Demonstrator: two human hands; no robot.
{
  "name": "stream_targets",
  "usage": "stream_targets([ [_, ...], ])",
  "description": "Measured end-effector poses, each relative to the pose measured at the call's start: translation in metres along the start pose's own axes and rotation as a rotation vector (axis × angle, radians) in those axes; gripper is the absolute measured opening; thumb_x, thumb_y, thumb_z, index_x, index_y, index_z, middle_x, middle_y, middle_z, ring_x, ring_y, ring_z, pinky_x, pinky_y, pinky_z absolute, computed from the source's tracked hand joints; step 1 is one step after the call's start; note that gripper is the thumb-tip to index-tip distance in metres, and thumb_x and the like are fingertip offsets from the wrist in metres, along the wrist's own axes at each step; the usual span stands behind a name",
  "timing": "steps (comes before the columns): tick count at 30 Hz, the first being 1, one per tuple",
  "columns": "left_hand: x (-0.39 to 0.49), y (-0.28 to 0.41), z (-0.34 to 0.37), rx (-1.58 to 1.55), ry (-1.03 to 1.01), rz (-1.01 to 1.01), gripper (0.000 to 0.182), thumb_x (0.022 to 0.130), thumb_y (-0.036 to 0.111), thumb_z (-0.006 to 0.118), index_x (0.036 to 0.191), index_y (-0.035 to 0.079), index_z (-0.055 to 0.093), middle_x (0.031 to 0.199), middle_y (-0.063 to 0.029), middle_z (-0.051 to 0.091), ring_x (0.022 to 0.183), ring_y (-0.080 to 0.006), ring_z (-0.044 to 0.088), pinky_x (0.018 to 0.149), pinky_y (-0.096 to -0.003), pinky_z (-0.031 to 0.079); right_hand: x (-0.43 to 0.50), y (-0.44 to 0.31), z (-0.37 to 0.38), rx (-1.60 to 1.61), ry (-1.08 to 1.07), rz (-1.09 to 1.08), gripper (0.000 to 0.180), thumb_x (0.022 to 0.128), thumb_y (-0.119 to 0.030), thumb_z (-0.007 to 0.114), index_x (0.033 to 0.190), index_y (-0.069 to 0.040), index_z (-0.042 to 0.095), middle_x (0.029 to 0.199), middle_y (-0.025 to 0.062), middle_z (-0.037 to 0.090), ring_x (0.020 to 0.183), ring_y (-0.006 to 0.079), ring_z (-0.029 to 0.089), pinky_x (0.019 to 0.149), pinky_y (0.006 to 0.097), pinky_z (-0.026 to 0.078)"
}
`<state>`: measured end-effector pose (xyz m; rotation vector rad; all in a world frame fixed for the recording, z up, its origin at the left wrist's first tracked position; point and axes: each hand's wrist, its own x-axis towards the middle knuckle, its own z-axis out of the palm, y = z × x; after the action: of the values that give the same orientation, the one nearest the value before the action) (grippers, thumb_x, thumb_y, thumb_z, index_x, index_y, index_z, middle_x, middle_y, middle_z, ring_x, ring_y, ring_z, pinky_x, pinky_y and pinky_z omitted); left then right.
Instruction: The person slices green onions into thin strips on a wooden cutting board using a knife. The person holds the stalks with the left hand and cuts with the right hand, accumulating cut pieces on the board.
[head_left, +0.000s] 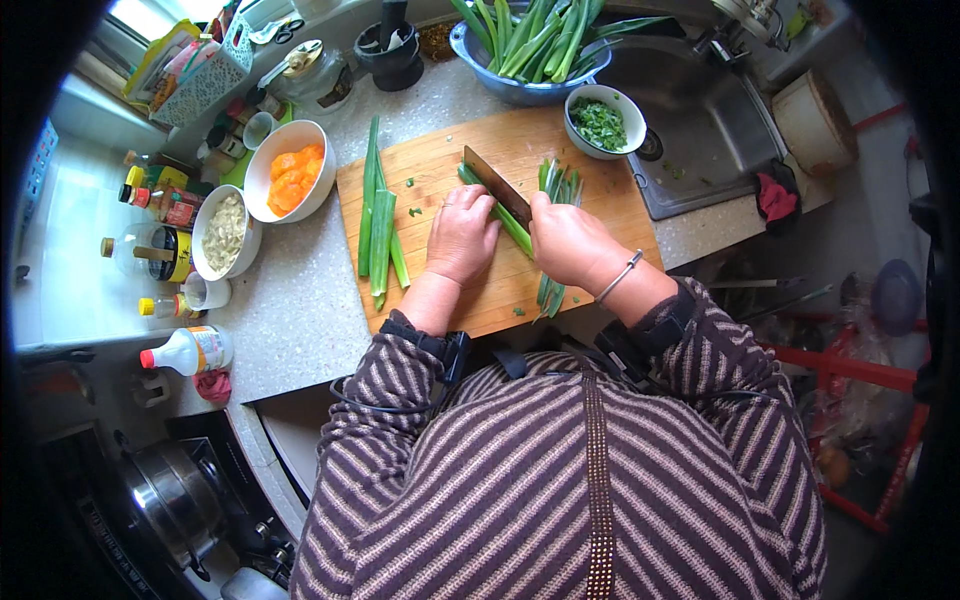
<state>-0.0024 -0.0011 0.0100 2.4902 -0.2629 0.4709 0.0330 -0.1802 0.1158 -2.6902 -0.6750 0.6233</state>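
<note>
A wooden cutting board (607, 161) lies on the counter before me. My right hand (566, 240) grips a cleaver-like kitchen knife (499, 184), its blade slanting along a green leek-like leaf (516, 231). With its fingertips on that leaf, my left hand (461, 232) holds it down against the board, left of the blade. Thin cut green strips (559, 184) lie right of the knife, and more strips stick out below my right hand. Several uncut leaves (381, 240) rest at the board's left side. The knife's handle is hidden in my fist.
A blue glass bowl (517, 91) of long leaves stands behind the board. A bowl of chopped greens (598, 124) overlaps the board's far right corner, beside the steel sink (697, 112). At left are a bowl of orange pieces (294, 176), a bowl of pale pieces (225, 231) and several bottles.
</note>
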Motion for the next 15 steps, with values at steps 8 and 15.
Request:
stream_targets([
  [8,0.000,-0.008,0.002,-0.054,0.011,0.029,0.027,0.077,0.009,0.076,0.100,0.003,0.062,0.115,-0.0169,0.063,0.111,-0.0390,0.058,0.099,-0.0452,0.049,0.013,-0.023,-0.017,-0.083,-0.104,0.093,0.025,0.088,-0.007,0.058,0.109,0.006,0.061,0.100,0.0288,0.072,0.099,0.0422,0.071,0.086,0.0476,0.057],
  [15,0.000,-0.011,0.002,-0.066,0.011,0.021,0.022,0.078,0.011,0.076,0.095,0.004,0.065,0.110,-0.0144,0.065,0.108,-0.0369,0.060,0.096,-0.0449,0.050,0.012,-0.023,-0.024,-0.103,-0.243,0.160,0.029,0.088,-0.009,0.063,0.112,0.006,0.063,0.107,0.0291,0.071,0.105,0.0419,0.070,0.088,0.0470,0.057],
])
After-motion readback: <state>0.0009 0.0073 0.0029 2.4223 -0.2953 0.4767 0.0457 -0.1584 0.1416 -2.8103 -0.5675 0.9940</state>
